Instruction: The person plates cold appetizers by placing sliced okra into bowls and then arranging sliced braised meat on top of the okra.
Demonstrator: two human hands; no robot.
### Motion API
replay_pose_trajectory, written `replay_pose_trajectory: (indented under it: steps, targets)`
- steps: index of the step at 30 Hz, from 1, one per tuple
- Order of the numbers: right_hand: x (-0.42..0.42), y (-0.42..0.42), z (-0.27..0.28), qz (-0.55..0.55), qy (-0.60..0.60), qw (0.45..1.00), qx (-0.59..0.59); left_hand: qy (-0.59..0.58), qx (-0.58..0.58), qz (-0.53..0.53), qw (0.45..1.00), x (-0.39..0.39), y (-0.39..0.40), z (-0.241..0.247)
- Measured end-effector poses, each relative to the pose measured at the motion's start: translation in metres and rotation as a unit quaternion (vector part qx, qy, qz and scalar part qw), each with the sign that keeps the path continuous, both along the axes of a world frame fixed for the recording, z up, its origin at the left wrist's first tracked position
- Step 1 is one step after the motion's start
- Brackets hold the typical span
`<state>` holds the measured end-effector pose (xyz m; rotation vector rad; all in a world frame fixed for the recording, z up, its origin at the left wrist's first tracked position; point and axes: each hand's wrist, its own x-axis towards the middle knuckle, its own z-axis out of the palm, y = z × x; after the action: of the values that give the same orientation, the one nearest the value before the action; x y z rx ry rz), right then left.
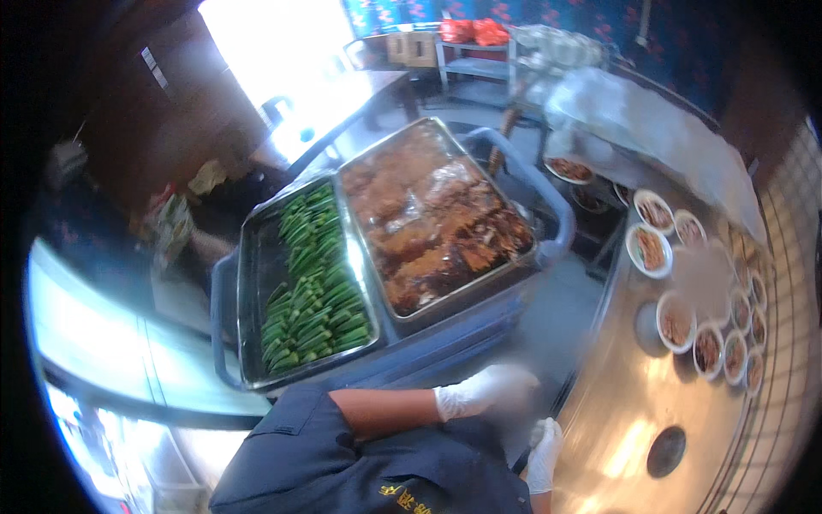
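My left hand, in a white glove, reaches across in front of my dark top; blur covers its fingers, and whether it holds anything cannot be told. My right hand, also gloved in white, is just below and to the right, beside the counter edge, its fingers partly hidden. Beyond my hands stands a grey-blue cart with two metal trays. The left tray holds green okra pods, its left part bare. The right tray holds browned, saucy food, apparently meat, partly under shiny clear film.
On the right a steel counter carries several white bowls of food and a dark round disc. Behind stand a sheet-covered table and a shelf with red bags. Another person's forearm shows at left, beyond the cart.
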<state>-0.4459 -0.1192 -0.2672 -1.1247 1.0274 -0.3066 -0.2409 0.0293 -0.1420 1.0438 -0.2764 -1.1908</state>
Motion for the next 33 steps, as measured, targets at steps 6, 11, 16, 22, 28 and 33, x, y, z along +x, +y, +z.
replay_pose_trajectory:
  steps: [6,11,16,22,28,33]
  targets:
    - [0.059,0.031,0.032,0.115,-0.01,0.992,-0.045,-0.035,-0.013,0.117,0.992,0.006,0.109,0.04]
    - [0.087,0.063,0.04,0.186,0.022,0.979,-0.078,-0.137,-0.011,0.212,0.968,0.016,0.18,0.085]
    - [0.167,0.134,0.108,0.25,-0.022,0.961,-0.114,-0.256,-0.016,0.3,0.919,0.03,0.285,0.115]
    - [0.249,0.228,0.182,0.302,-0.195,0.924,-0.131,-0.483,0.219,0.406,0.744,0.102,0.443,0.126]
    - [0.276,0.266,0.177,0.379,-0.268,0.852,-0.242,-0.521,0.511,0.096,0.677,0.23,0.497,0.102]
    - [0.268,0.273,0.169,0.36,-0.232,0.876,-0.22,-0.439,0.448,-0.047,0.778,0.256,0.494,0.078]
